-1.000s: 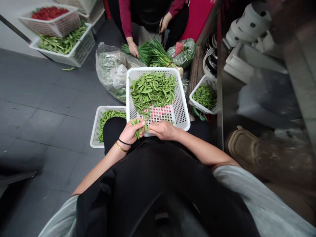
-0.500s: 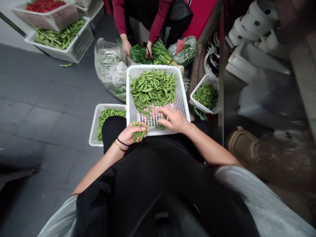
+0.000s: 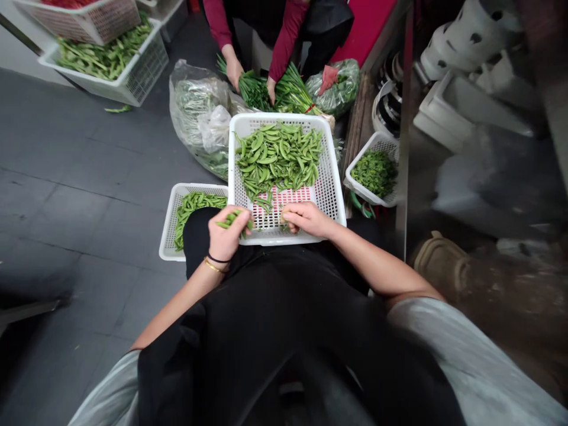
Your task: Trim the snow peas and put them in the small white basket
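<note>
A large white perforated basket (image 3: 331, 195) rests on my knees, its far half heaped with green pea pods (image 3: 277, 157). My left hand (image 3: 226, 236) is closed around a small bunch of pods (image 3: 231, 219) at the basket's near left corner. My right hand (image 3: 306, 219) sits curled inside the near edge of the basket, fingers pinched on something I cannot make out. A smaller white basket (image 3: 171, 228) with pods lies on the floor by my left knee.
Another person in dark red sleeves (image 3: 284, 44) handles green stalks (image 3: 275, 92) beyond the basket. A clear plastic bag (image 3: 199, 118) lies far left of it, a small basket of greens (image 3: 375, 174) at right, stacked baskets (image 3: 110, 65) at top left, and a metal cabinet (image 3: 465, 177) at right.
My right hand has drawn back from the middle of the basket to its near edge and curled shut. My left hand with its pods has lifted slightly toward the basket's left corner.
</note>
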Available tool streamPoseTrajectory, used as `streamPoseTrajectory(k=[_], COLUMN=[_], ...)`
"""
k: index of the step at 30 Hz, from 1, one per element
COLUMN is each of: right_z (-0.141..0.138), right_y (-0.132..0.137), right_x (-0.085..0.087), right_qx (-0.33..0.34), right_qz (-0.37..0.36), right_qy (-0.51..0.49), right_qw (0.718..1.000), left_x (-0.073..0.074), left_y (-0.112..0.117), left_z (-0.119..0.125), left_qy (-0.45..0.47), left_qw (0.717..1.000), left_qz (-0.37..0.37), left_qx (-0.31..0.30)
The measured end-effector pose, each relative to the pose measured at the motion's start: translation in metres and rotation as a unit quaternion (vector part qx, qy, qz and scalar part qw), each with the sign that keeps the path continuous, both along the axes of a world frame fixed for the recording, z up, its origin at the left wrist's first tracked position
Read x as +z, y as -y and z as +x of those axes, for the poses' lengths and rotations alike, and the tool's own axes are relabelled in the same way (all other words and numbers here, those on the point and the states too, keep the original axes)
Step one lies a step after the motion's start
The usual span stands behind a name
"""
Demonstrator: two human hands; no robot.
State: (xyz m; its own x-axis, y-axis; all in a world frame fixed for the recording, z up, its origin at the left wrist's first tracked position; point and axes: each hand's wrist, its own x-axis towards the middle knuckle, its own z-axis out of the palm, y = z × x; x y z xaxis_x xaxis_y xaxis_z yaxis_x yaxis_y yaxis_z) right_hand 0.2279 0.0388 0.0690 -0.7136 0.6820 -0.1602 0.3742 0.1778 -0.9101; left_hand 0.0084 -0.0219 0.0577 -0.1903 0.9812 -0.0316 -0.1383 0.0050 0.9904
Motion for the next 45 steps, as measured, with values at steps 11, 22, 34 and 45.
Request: streamPoseTrajectory(k=[11,22,34,45], right_z=[-0.065,-0.046,-0.027,-0.027], right_y=[-0.071,-0.030,0.006,0.022], right_x=[-0.077,-0.046,0.014,0.008], right_qx=[0.051,0.036,0.012,-0.104], right_qz=[0.178,0.020,0.101,0.386], right_qy=[0.416,0.117,-0.078,0.137], right_qw=[0.890,0.992,0.992,0.906], left_x=[-0.016,-0.028,0.004,-0.001], left_y=[-0.017,-0.012,0.005,0.005], left_z=[-0.019,-0.002,0.008,0.026], left_qy=[0.294,0.122,0.232,0.237], left_qw=[0.931,0.969,0.911,0.957], left_qz=[-0.188,-0.208,-0.189,-0.151], left_qx=[-0.105,-0.057,-0.285,-0.066])
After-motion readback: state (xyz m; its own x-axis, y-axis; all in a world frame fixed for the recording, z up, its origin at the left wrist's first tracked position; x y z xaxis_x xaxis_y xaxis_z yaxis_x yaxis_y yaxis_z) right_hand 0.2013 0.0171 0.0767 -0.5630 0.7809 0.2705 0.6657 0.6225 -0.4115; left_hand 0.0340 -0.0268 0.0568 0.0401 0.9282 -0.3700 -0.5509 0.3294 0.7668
